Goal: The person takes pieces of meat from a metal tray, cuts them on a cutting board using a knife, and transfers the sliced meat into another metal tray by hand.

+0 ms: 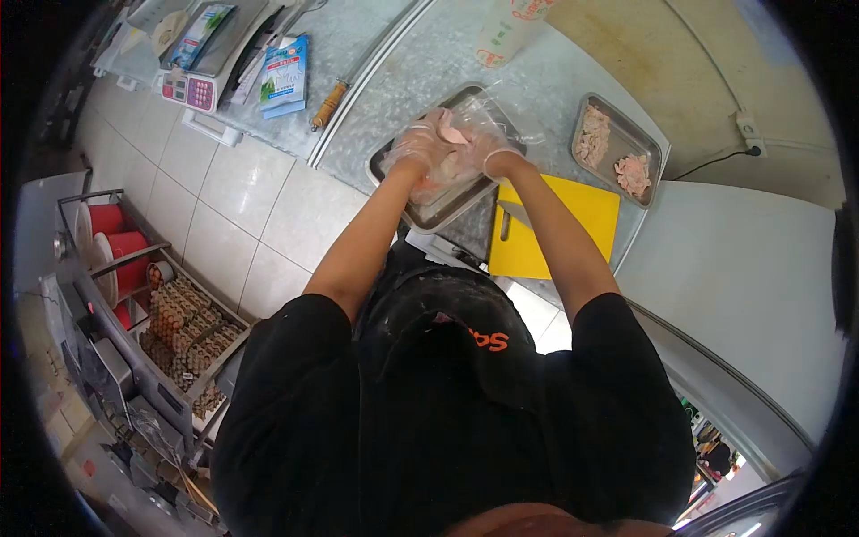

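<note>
Both of my hands wear clear plastic gloves and meet over a metal tray (443,217). My left hand (420,146) is curled at the left side of a clear plastic bag (474,112), against a piece of pale pink meat (450,131). On the bag's right side is my right hand (488,150), its fingers bent around the plastic. More pinkish meat shows through the bag between the hands. Below my right forearm lies a yellow cutting board (573,224), with a knife (513,211) partly hidden by that arm.
A second tray (642,141) at the right holds two piles of meat pieces. A wooden-handled tool (329,105), a blue-white packet (284,79) and a scale (190,90) are at the upper left. A clear printed container (507,36) stands at the top.
</note>
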`<state>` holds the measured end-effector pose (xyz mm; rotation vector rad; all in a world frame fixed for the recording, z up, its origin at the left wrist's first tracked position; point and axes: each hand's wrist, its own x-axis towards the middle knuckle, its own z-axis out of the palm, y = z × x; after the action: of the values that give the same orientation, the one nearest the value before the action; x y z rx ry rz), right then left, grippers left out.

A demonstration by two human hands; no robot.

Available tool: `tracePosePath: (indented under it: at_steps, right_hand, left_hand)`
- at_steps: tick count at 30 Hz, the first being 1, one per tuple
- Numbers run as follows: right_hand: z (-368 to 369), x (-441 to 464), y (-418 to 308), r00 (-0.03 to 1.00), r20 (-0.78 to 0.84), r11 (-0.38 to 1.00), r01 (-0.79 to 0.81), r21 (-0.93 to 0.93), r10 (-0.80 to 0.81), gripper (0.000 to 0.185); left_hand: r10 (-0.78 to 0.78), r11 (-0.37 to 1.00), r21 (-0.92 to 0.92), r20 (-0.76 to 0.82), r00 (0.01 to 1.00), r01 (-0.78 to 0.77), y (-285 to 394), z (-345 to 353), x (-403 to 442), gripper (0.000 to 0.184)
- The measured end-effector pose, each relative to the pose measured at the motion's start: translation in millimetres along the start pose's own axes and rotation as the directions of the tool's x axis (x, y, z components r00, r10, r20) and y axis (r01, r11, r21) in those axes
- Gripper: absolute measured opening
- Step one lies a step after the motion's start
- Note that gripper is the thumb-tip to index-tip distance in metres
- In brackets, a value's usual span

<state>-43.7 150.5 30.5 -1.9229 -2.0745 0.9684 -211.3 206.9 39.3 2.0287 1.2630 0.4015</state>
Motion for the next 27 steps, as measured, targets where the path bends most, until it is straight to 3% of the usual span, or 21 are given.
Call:
tracePosePath:
  at_steps: [1,3,5,7,8,9,10,12,15,16,18,19,21,22,23,24,26,27]
  right_hand:
    - [-3.4,-10.8,-11.8,0.998,-0.052,0.997,-0.034,0.074,0.038,0.046]
    - [-5.7,-11.6,-7.8,0.991,-0.111,0.986,-0.060,0.155,0.078,0.045]
    - [4.3,-8.2,6.5,0.984,-0.117,0.848,-0.056,0.526,0.137,0.036]
    - [1.4,-11.4,14.0,0.972,-0.110,0.844,-0.121,0.523,0.208,0.034]
    - [-0.4,-13.1,17.6,0.955,-0.102,0.836,-0.189,0.515,0.278,0.033]
    - [2.0,-14.3,24.7,0.953,-0.105,0.832,-0.189,0.521,0.283,0.033]
    - [4.6,-15.8,31.0,0.938,-0.168,0.839,-0.180,0.513,0.304,0.030]
    - [-1.6,-19.8,32.6,0.912,-0.236,0.841,-0.176,0.512,0.334,0.027]
    - [-31.1,-28.0,22.6,0.875,-0.269,0.821,-0.214,0.529,0.402,0.025]
    - [-37.4,-26.8,20.1,0.877,-0.312,0.816,-0.141,0.560,0.366,0.025]
    - [-38.0,-17.8,18.8,0.874,-0.356,0.806,-0.066,0.588,0.331,0.025]
    - [-36.6,-8.5,17.9,0.898,-0.326,0.850,-0.092,0.519,0.297,0.024]
    - [-43.5,6.0,1.6,0.918,-0.297,0.889,-0.112,0.443,0.264,0.025]
    - [-51.4,12.3,-11.5,0.939,-0.247,0.933,-0.153,0.326,0.240,0.026]
    - [-53.5,17.6,-24.8,0.956,-0.188,0.961,-0.186,0.202,0.225,0.027]
    - [-47.3,28.4,-33.8,0.956,-0.183,0.960,-0.193,0.202,0.230,0.027]
    - [-42.6,56.4,-43.9,0.949,0.007,0.909,-0.301,-0.287,0.316,0.034]
    - [-28.3,66.4,-35.4,0.948,0.007,0.907,-0.304,-0.290,0.319,0.034]
  left_hand:
    - [0.001,1.000,0.005,-0.001,1.000,-0.001,-2.7,1.1,6.2,0.064]
    - [0.068,0.998,0.003,0.253,0.965,-0.071,-11.8,3.2,24.8,0.072]
    - [0.058,0.998,0.013,0.224,0.973,-0.062,-16.4,6.7,27.8,0.062]
    - [0.052,0.998,0.026,0.198,0.979,-0.058,-15.2,5.5,32.5,0.053]
    - [-0.071,0.963,-0.232,0.263,0.962,0.135,-8.8,1.0,34.3,0.044]
    - [-0.169,0.827,-0.456,0.356,0.919,0.329,-3.2,-1.9,34.9,0.036]
    - [-0.165,0.831,-0.450,0.361,0.918,0.326,-5.1,-5.0,35.5,0.036]
    - [0.104,0.622,-0.782,0.125,0.987,0.034,-11.9,-19.2,35.0,0.025]
    - [0.053,0.597,-0.792,0.199,0.979,0.129,18.0,-59.7,8.8,0.026]
    - [0.055,0.599,-0.789,0.207,0.977,0.134,16.8,-57.6,2.6,0.026]
    - [0.142,0.898,-0.439,0.333,0.932,0.020,8.6,-50.2,-9.1,0.032]
    - [0.144,0.899,-0.437,0.333,0.932,0.017,4.7,-46.9,-17.6,0.032]
    - [0.253,0.961,0.083,0.105,0.962,-0.262,-4.8,-36.8,-30.0,0.037]
    - [0.241,0.969,0.051,0.011,0.971,-0.241,-16.0,-26.2,-31.0,0.034]
    - [0.240,0.970,0.046,0.015,0.971,-0.240,-18.1,-24.7,-31.6,0.034]
    - [0.157,0.987,0.020,0.011,0.987,-0.157,-20.3,-23.9,-33.4,0.032]
    - [0.076,0.997,-0.010,0.004,0.997,-0.076,-24.6,-22.9,-31.7,0.029]
    - [-0.039,0.990,-0.131,0.079,0.996,0.049,-28.2,-21.7,-29.1,0.026]
